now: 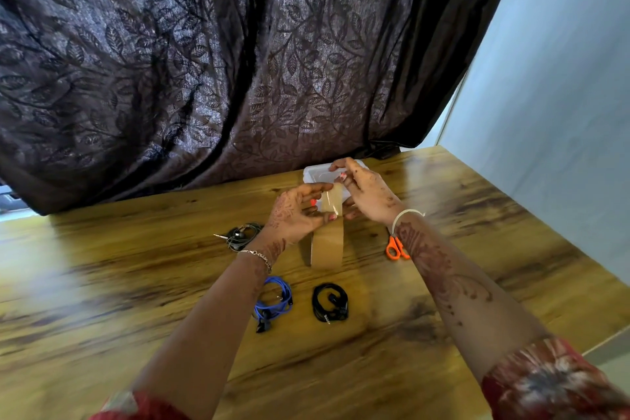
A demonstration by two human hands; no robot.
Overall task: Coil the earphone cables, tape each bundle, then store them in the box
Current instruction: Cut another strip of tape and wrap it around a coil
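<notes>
A roll of brown packing tape [327,247] stands on edge at the middle of the wooden table [136,283]. My left hand [295,213] grips the roll's top. My right hand [363,193] pinches the loose strip of tape [332,199] lifted above the roll. Three coiled earphones lie on the table: a dark grey one [240,235] to the left of the roll, a blue one [274,300] partly under my left forearm, and a black one [330,302] beside it. The white plastic box [315,176] sits behind my hands, mostly hidden.
Orange-handled scissors [395,249] lie to the right of the tape roll, partly under my right wrist. A dark leaf-patterned curtain [204,61] hangs behind the table's far edge. A pale wall [562,95] runs along the table's right side.
</notes>
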